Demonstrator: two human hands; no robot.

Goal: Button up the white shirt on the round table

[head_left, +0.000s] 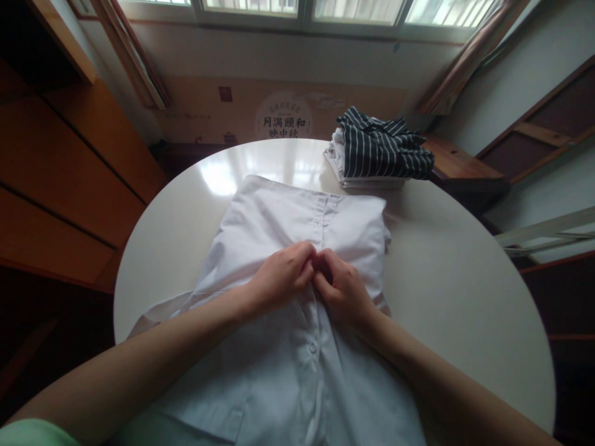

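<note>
A: What's underneath everything?
B: A round white table (469, 291), spreading out under both hands and beyond them on every side. Its glossy top probably lets cloth slide easily.

A: And the main piece?
B: A white garment (274, 214), directly beneath the hands. It reaches away from them to a straight far edge and back toward the wearer's body. I'd judge it light and soft, with nothing fragile about the cloth itself; it already wrinkles around the fingers, so a one-sided tug would likely skew it.

A: Anything beyond it?
B: Past the hands, off to the right, a stack of folded clothes (372, 183) with a dark striped garment (383, 148) on top.

A: How are the hands themselves?
B: Together. The left hand (284, 272) and right hand (344, 286) meet at the fingertips, both pinching the garment's front. Whether a button sits between them I can't tell; the fingers cover that spot.

A: Best place to grip?
B: The placket (320, 217), running under the fingertips. Its layered edge should be stiffer than the single cloth beside it.

A: And the smallest detail?
B: A button (313, 348), nearer the body than the hands. Likely hard and smooth, best taken by its rim.
</note>
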